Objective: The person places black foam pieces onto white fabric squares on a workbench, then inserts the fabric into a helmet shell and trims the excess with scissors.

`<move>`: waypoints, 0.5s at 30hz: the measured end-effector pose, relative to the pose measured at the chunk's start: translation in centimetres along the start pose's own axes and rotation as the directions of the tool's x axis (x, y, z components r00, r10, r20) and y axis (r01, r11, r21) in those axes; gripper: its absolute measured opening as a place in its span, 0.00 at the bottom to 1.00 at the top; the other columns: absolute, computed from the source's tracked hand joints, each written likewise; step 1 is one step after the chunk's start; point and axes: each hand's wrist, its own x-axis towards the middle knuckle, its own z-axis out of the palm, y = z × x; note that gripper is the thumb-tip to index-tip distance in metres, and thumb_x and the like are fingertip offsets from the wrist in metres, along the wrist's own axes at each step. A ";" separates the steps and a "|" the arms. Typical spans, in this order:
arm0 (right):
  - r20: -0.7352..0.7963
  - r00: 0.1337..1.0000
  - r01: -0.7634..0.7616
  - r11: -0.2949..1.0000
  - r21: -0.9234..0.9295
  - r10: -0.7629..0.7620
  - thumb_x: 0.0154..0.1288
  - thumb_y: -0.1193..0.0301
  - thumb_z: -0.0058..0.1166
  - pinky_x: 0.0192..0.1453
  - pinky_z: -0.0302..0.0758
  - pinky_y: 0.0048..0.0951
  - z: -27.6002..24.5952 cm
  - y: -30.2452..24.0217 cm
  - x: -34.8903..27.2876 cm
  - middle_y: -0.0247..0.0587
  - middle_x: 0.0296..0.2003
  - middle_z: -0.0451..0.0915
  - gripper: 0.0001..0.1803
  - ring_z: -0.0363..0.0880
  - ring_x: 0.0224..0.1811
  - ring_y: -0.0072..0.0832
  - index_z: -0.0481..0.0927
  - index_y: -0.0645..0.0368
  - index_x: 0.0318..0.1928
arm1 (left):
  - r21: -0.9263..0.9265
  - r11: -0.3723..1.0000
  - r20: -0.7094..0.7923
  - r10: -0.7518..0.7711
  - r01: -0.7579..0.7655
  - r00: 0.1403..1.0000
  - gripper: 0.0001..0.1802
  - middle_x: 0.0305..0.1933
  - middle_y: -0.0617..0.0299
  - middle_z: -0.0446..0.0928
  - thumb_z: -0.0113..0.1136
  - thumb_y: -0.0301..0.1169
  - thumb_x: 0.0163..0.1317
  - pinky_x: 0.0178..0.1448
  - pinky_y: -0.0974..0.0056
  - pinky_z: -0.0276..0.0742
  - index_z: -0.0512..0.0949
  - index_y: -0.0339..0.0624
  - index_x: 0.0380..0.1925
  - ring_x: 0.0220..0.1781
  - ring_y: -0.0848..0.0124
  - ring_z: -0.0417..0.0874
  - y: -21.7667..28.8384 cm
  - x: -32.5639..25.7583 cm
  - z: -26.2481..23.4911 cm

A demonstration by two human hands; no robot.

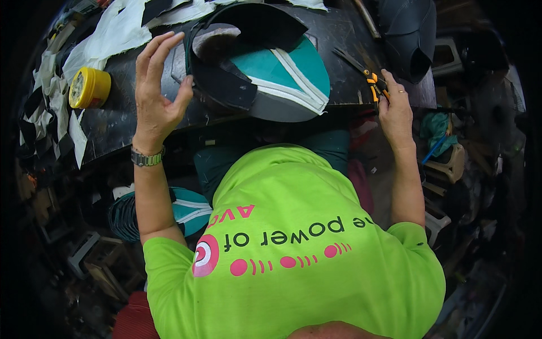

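On the dark worktable (pixel 130 113) lies a rounded teal and black panel (pixel 293 62) with two white strips meeting in a V. A curved black band (pixel 259 20) arches over its far left side, and a black flap (pixel 234 85) lies across its near left part. At the band's left edge is my left hand (pixel 158 79), thumb and fingers spread apart with the fingertips at or very near that edge. To the right, my right hand (pixel 394 107) has its fingers closed at the orange and black handles of scissors (pixel 370 79), whose blades point far left.
A yellow tub (pixel 90 88) stands at the left, near white and black fabric scraps (pixel 107 34). A large black sheet piece (pixel 406 34) sits at the far right, beside a rod (pixel 367 18). Below the table, at left, are similar teal panels (pixel 192 209) in a stack.
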 end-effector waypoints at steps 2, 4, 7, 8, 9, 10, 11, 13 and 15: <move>0.032 0.999 0.028 0.998 -0.060 -0.026 0.65 0.83 0.53 0.59 0.75 0.42 -0.1 0.3 -0.2 0.46 0.51 0.78 0.35 0.78 0.53 0.45 0.70 0.49 0.72 | 0.017 0.996 0.115 0.090 -0.092 0.989 0.39 0.74 0.57 0.69 0.66 0.25 0.49 0.80 0.46 0.63 0.76 0.58 0.66 0.80 0.52 0.62 0.2 0.4 -0.6; 0.053 0.998 0.036 0.995 -0.090 -0.032 0.65 0.83 0.54 0.58 0.76 0.43 -0.2 0.8 -0.3 0.46 0.51 0.78 0.35 0.78 0.53 0.45 0.69 0.49 0.72 | 0.104 0.984 0.262 0.113 -0.144 0.958 0.38 0.77 0.60 0.67 0.66 0.25 0.48 0.83 0.44 0.57 0.79 0.62 0.64 0.82 0.53 0.60 0.8 0.7 -1.3; 0.075 0.996 0.046 0.996 -0.082 -0.040 0.64 0.82 0.55 0.57 0.78 0.45 -0.3 1.3 -0.1 0.45 0.50 0.78 0.35 0.77 0.54 0.45 0.69 0.50 0.72 | 0.188 0.971 0.339 0.078 -0.149 0.938 0.32 0.78 0.64 0.65 0.75 0.31 0.46 0.86 0.43 0.44 0.84 0.66 0.56 0.83 0.56 0.57 2.3 0.8 -1.6; 0.078 0.995 0.065 0.994 -0.082 -0.058 0.64 0.82 0.55 0.57 0.78 0.45 -0.3 1.4 0.0 0.45 0.49 0.78 0.35 0.77 0.53 0.45 0.68 0.50 0.72 | 0.201 0.965 0.341 0.090 -0.166 0.936 0.31 0.78 0.64 0.66 0.78 0.33 0.45 0.86 0.43 0.44 0.84 0.66 0.55 0.84 0.56 0.56 2.9 0.8 -1.5; 0.084 0.995 0.069 0.994 -0.090 -0.061 0.63 0.82 0.55 0.57 0.78 0.45 -0.4 1.4 0.2 0.45 0.49 0.78 0.36 0.77 0.53 0.45 0.68 0.50 0.72 | 0.223 0.954 0.339 0.115 -0.199 0.934 0.31 0.78 0.64 0.66 0.80 0.36 0.44 0.87 0.43 0.43 0.85 0.66 0.53 0.84 0.56 0.56 3.4 0.8 -1.3; 0.091 0.993 0.078 0.993 -0.083 -0.071 0.63 0.83 0.55 0.57 0.77 0.45 -0.4 1.4 0.3 0.46 0.48 0.77 0.36 0.77 0.52 0.45 0.68 0.50 0.72 | 0.209 0.952 0.352 0.142 -0.226 0.925 0.31 0.76 0.63 0.69 0.83 0.42 0.43 0.86 0.42 0.45 0.85 0.62 0.51 0.82 0.58 0.60 4.0 1.0 -1.2; 0.098 0.993 0.071 0.994 -0.084 -0.063 0.63 0.83 0.55 0.57 0.77 0.45 -0.4 1.3 0.5 0.46 0.47 0.77 0.36 0.77 0.52 0.45 0.69 0.50 0.72 | 0.184 0.961 0.354 0.130 -0.205 0.926 0.29 0.75 0.63 0.70 0.82 0.41 0.44 0.85 0.42 0.47 0.85 0.60 0.51 0.81 0.58 0.63 4.3 1.4 -1.0; 0.116 0.991 0.072 0.992 -0.108 -0.059 0.63 0.83 0.55 0.57 0.77 0.45 -0.6 1.2 0.8 0.46 0.47 0.77 0.35 0.77 0.51 0.46 0.69 0.50 0.71 | 0.159 0.966 0.350 0.139 -0.205 0.926 0.26 0.74 0.62 0.72 0.81 0.40 0.48 0.83 0.41 0.51 0.85 0.57 0.50 0.78 0.60 0.68 5.0 2.4 -0.6; 0.151 0.985 0.107 0.984 -0.145 -0.085 0.62 0.83 0.54 0.57 0.77 0.45 -0.8 1.0 1.1 0.47 0.46 0.76 0.35 0.77 0.51 0.46 0.69 0.50 0.71 | 0.097 0.966 0.317 0.197 -0.239 0.928 0.23 0.69 0.60 0.76 0.76 0.35 0.56 0.78 0.46 0.62 0.83 0.53 0.54 0.71 0.60 0.76 5.0 4.3 0.5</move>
